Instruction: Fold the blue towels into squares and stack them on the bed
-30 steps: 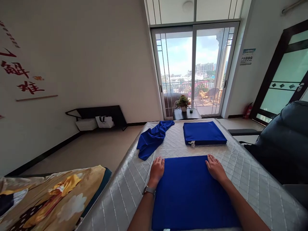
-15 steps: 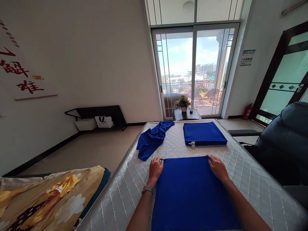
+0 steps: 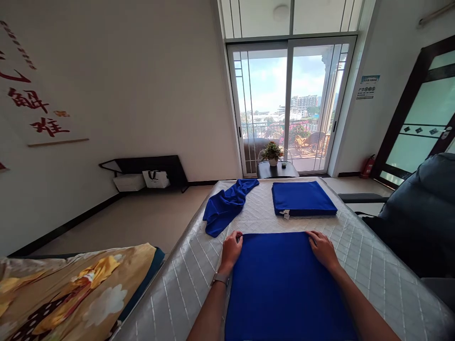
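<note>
A flat blue cloth point(image 3: 284, 284) lies smooth on the quilted mattress point(image 3: 177, 279) in front of me, its near end cut off by the bottom of the view. My left hand point(image 3: 232, 247) is closed at its far left corner, thumb and fingers pinching the edge. At the far right corner my right hand point(image 3: 322, 247) grips the same cloth, fingertips over its far edge. Beyond it sits a neat stack of folded blue cloths point(image 3: 304, 196) with white tags at its front left. Left of that stack, a crumpled blue cloth point(image 3: 227, 206) lies loosely near the mattress's left edge.
A patterned bedspread point(image 3: 88, 289) is at lower left. On the right stands a dark padded chair point(image 3: 423, 213). Past the mattress's far end are a small black table point(image 3: 277, 169) with a potted plant point(image 3: 272, 152) and a sliding glass door point(image 3: 263, 94).
The view has shifted slightly, so the room appears a little farther right. Both hands stay at the far corners of the flat cloth, which looks unchanged.
</note>
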Motion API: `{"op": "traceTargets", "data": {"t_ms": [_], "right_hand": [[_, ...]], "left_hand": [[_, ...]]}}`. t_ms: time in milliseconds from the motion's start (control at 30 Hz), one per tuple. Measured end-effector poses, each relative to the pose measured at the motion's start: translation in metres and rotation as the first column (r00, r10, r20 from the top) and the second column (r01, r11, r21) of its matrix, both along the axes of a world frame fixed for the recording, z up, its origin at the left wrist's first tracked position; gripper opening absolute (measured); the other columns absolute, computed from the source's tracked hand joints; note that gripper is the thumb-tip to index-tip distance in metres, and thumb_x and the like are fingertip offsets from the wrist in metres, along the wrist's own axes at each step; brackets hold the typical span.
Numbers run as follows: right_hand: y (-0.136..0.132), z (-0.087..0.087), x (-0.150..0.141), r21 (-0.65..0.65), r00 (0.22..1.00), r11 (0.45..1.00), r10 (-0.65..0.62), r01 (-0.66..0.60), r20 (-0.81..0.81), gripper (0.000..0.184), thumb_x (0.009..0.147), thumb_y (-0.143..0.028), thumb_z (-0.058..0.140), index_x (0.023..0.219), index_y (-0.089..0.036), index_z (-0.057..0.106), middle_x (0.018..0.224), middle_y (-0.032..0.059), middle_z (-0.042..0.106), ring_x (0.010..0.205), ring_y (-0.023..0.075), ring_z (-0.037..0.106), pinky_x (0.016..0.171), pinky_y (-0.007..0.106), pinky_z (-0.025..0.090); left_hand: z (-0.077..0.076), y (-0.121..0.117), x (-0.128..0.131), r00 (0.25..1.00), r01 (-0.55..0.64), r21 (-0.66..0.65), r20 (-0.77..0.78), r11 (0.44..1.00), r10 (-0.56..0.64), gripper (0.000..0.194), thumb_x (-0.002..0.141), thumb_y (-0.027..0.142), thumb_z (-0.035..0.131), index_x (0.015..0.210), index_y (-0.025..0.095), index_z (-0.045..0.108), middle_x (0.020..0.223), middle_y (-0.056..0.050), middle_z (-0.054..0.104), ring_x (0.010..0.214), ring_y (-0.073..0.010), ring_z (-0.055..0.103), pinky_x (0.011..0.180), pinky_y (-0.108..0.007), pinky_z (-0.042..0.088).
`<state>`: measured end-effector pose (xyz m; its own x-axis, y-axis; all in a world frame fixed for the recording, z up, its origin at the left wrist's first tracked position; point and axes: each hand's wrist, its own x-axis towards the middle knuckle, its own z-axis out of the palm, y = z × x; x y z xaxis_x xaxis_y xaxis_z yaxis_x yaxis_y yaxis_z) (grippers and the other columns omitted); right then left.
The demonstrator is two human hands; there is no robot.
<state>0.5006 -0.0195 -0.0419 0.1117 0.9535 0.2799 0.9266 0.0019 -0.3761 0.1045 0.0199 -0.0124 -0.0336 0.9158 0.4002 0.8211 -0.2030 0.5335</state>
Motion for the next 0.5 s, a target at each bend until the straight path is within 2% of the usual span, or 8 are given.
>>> {"op": "traceTargets", "data": {"t_ms": [167,333,500], "right_hand": [[0.001,0.0,0.0,-0.016,1.0,1.0,-0.018,0.017,-0.005,0.05,0.099,-0.036,0.031,0.138,-0.024,0.061,0.141,0.0061,0.06,0.131,0.0247,0.052,0.108,0.043,0.041],[0.004,0.005,-0.001,-0.095,0.993,0.991,-0.101,0.095,-0.061,0.054,0.098,-0.045,0.032,0.143,-0.026,0.055,0.147,0.0061,0.055,0.132,0.0279,0.05,0.107,0.045,0.042],[0.008,0.014,-0.003,-0.124,0.97,0.979,-0.18,0.161,-0.162,0.051,0.095,-0.051,0.037,0.13,-0.026,0.065,0.14,0.0074,0.059,0.122,0.0307,0.056,0.101,0.047,0.045]], "left_hand": [[0.0,-0.003,-0.001,0.999,-0.039,0.039,-0.016,0.999,0.039,0.021,0.085,0.024,0.058,0.1,0.022,0.073,0.11,-0.01,0.073,0.11,-0.0302,0.064,0.102,-0.046,0.046],[0.001,-0.003,-0.001,0.999,-0.034,0.022,0.009,0.999,0.033,0.017,0.083,0.022,0.058,0.09,0.022,0.073,0.104,-0.01,0.074,0.105,-0.0304,0.066,0.099,-0.045,0.048],[0.003,-0.002,0.0,0.995,-0.004,-0.023,0.101,1.0,0.006,0.015,0.084,0.022,0.058,0.091,0.021,0.071,0.096,-0.009,0.076,0.098,-0.0278,0.07,0.093,-0.042,0.051]]}}
